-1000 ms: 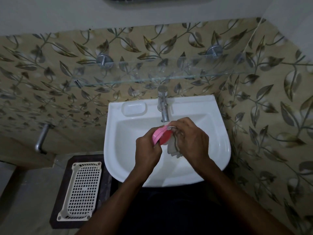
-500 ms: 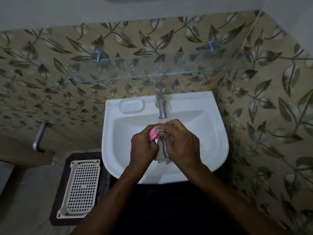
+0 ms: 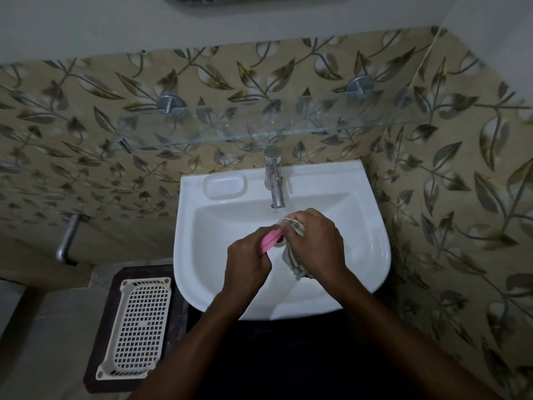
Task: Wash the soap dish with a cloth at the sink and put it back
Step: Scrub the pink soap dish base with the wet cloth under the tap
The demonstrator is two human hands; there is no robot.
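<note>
Tilting pink soap dish (image 3: pixel 270 238) flatter, cloth (image 3: pixel 294 262) lower

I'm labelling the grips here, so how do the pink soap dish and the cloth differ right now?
The soap dish is pink and rigid, held edge-up in the left hand; the cloth is grey, striped and limp, bunched in the right hand with its end hanging down. Both are over the sink basin, below the tap.

Dim room, leaf-patterned wall tiles (image 3: pixel 450 174), glass shelf (image 3: pixel 259 134), white basket (image 3: pixel 135 327).
</note>
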